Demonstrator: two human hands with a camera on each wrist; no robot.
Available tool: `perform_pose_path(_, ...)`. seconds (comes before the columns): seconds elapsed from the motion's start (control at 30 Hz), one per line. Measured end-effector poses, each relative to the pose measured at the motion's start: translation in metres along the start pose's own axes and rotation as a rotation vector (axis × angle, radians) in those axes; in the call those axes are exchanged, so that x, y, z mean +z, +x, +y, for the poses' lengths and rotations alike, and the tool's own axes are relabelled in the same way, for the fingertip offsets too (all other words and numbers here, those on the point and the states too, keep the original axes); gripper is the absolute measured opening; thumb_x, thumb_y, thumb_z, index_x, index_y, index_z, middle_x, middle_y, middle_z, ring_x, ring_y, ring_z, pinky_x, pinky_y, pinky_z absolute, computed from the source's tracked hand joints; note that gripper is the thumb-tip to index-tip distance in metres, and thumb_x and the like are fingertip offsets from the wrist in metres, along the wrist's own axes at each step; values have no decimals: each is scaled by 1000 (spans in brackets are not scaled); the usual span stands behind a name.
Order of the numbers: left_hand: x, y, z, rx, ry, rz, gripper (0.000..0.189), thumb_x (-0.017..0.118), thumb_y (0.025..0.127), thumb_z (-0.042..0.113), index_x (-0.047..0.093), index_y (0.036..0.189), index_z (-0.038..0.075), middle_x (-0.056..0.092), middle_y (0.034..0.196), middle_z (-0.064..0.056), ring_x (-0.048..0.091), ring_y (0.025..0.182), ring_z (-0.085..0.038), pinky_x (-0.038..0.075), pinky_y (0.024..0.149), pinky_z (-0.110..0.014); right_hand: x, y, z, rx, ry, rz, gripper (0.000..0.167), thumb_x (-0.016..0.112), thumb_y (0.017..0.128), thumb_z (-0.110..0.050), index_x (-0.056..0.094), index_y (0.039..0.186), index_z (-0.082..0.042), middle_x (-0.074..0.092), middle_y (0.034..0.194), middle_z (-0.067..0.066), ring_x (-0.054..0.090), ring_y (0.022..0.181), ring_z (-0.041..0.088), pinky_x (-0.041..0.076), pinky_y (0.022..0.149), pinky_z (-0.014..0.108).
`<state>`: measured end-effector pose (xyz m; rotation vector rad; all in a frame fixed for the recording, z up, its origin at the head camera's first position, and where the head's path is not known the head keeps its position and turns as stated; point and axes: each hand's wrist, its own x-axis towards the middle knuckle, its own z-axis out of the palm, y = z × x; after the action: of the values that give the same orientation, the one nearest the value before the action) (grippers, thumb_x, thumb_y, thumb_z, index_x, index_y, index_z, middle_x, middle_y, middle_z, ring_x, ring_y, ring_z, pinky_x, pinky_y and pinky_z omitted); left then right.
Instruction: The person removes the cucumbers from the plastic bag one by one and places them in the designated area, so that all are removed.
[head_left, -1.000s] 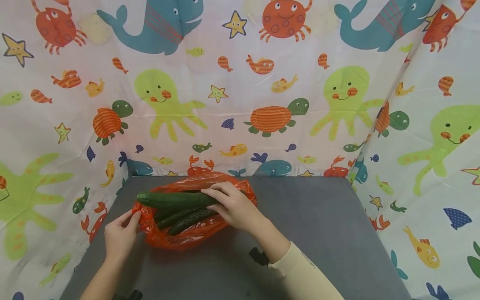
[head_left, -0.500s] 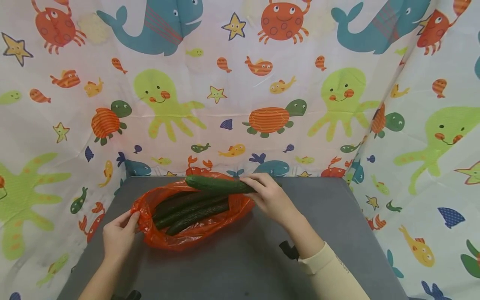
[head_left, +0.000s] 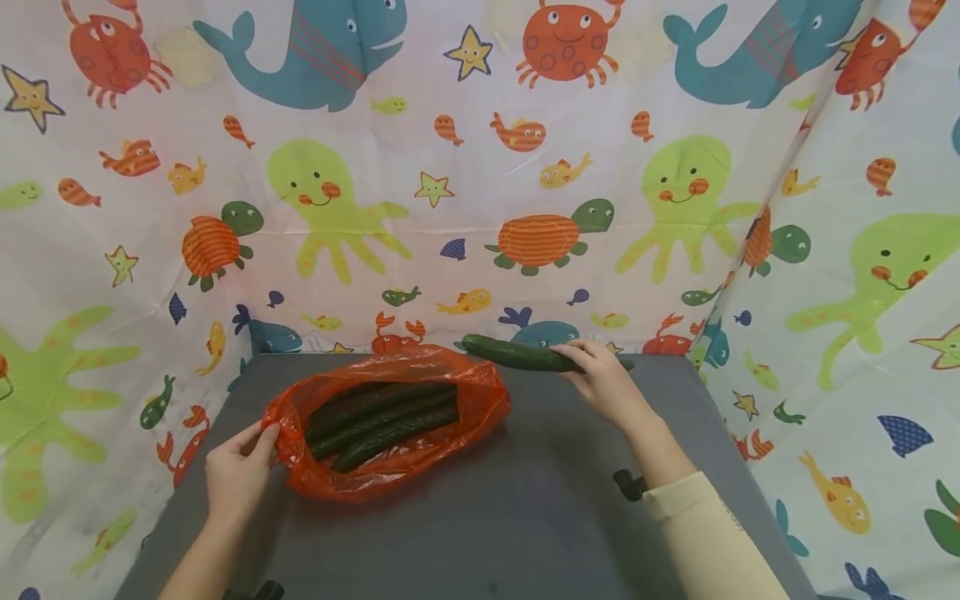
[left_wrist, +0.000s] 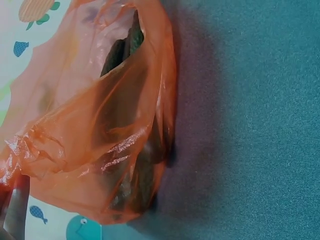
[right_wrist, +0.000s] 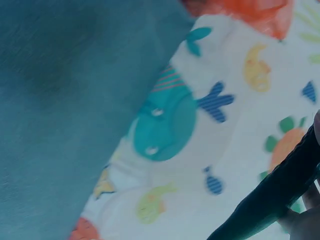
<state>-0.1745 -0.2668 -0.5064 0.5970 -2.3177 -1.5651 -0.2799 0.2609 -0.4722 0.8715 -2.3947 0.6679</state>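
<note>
An orange-red plastic bag point(head_left: 360, 487) lies on its side, mouth spread wide, on the left half of the table. Inside it several dark green cucumbers point(head_left: 390, 417) rest side by side; the left wrist view shows them partly through the thin film. My left hand point(head_left: 238, 475) pinches the bag's rim at its left end between thumb and fingers. Up and to the right of the bag, my right hand point(head_left: 603, 383) grips another cucumber point(head_left: 517, 353) near its right part, held about level above the table's back. The right wrist view catches this cucumber point(right_wrist: 272, 192) at its lower right.
The grey table point(head_left: 525, 517) ends at a back edge against a white curtain point(head_left: 480, 292) printed with sea animals. The curtain also stands along both sides. Small black wrist-camera mounts point(head_left: 628, 485) sit by the forearms.
My right hand has lifted one cucumber out of the bag and carried it to the right, past the bag's right end. The left hand keeps its pinch on the rim, nearly still.
</note>
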Motion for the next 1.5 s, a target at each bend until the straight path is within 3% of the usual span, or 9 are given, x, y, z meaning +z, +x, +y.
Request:
perform_pose_path(0.23, -2, 0, 1, 9, 5, 5, 53, 64, 98, 43, 66, 133, 4, 76, 103, -1, 71, 70, 1, 60, 65, -20, 11, -16, 43, 117, -6, -63, 49, 81, 81, 1, 68, 127, -8, 64, 111, 15, 61, 101, 33, 55, 84, 50)
perform_pose_path(0.4, -2, 1, 2, 17, 2, 5, 51, 65, 98, 42, 66, 132, 4, 74, 96, 7, 71, 69, 0, 60, 65, -20, 21, -31, 69, 258, -23, -194, 47, 78, 86, -2, 66, 131, -8, 63, 113, 16, 59, 105, 36, 53, 90, 54)
perform_pose_path(0.53, -1, 1, 1, 44, 11, 9, 50, 65, 98, 41, 67, 131, 4, 75, 96, 7, 71, 69, 0, 60, 66, -22, 32, -39, 86, 327, 20, -309, 45, 76, 88, -2, 65, 132, -8, 63, 117, 18, 59, 112, 39, 51, 94, 57)
perform_pose_path(0.73, 1, 1, 1, 53, 4, 15, 49, 66, 97, 40, 68, 130, 4, 74, 94, 9, 71, 68, -1, 60, 65, -22, 51, -44, 103, 380, 110, -430, 41, 75, 90, -6, 67, 130, -7, 64, 124, 19, 58, 119, 42, 47, 101, 60)
perform_pose_path(1.03, 7, 2, -1, 44, 6, 24, 49, 66, 97, 40, 68, 129, 3, 75, 100, 2, 71, 68, 0, 60, 64, -22, 73, -47, 116, 395, 130, -492, 42, 76, 88, -6, 67, 129, -4, 63, 128, 22, 56, 123, 44, 44, 105, 60)
perform_pose_path(1.5, 6, 1, 1, 20, 43, 20, 50, 62, 99, 42, 66, 133, 5, 72, 119, -16, 70, 73, 5, 60, 68, -22, 65, -59, 137, 453, 158, -557, 42, 75, 89, -4, 67, 130, -8, 62, 134, 20, 51, 130, 45, 42, 106, 63)
